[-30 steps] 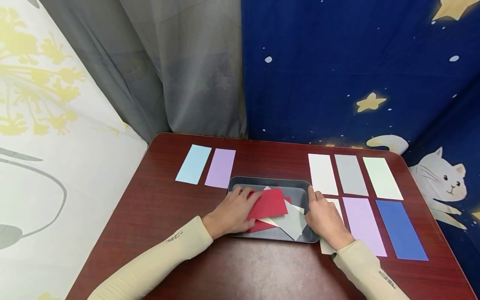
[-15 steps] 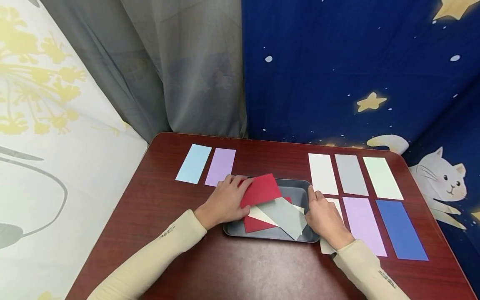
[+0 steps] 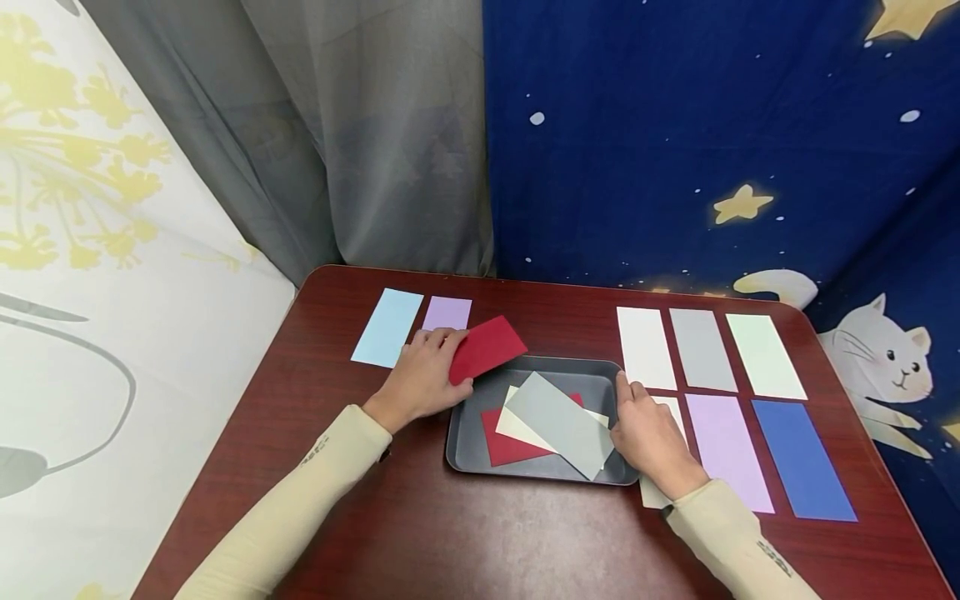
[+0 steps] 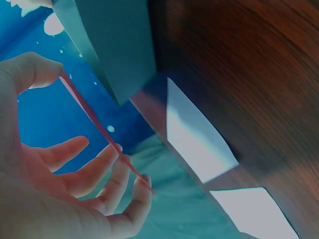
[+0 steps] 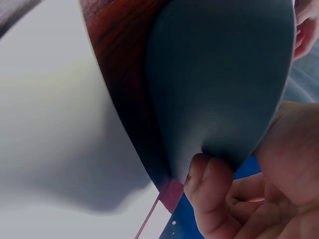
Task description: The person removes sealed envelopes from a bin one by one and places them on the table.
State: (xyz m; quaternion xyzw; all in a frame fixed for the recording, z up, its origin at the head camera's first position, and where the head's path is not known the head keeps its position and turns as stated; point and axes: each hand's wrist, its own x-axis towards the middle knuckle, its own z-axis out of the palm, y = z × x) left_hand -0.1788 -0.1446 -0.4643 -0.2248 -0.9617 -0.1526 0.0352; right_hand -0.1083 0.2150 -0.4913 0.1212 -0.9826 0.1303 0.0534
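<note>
My left hand (image 3: 420, 375) pinches a red paper card (image 3: 489, 350) between thumb and fingertips, raised above the left rim of a dark grey tray (image 3: 467, 433). Edge-on in the left wrist view, that card (image 4: 92, 114) spans from thumb to fingers. At the tray's right rim my right hand (image 3: 652, 437) holds on; the right wrist view shows fingers (image 5: 207, 184) curled at the tray's dark wall (image 5: 219, 74). Overlapping inside the tray lie a grey card (image 3: 558, 425), a cream card (image 3: 510, 419) and a red card (image 3: 506, 451), partly covered.
Left of the tray lie a light blue card (image 3: 386, 329) and a purple card (image 3: 447, 312), the latter partly behind my left hand. To the right are two rows: white (image 3: 645, 348), grey (image 3: 703, 350) and pale green cards (image 3: 767, 357), then a half-hidden pale card, lilac (image 3: 729, 454) and blue cards (image 3: 804, 460).
The left hand has lifted the top red card out of the tray and carried it up and left, uncovering the grey and cream cards. My right hand has stayed on the rim.
</note>
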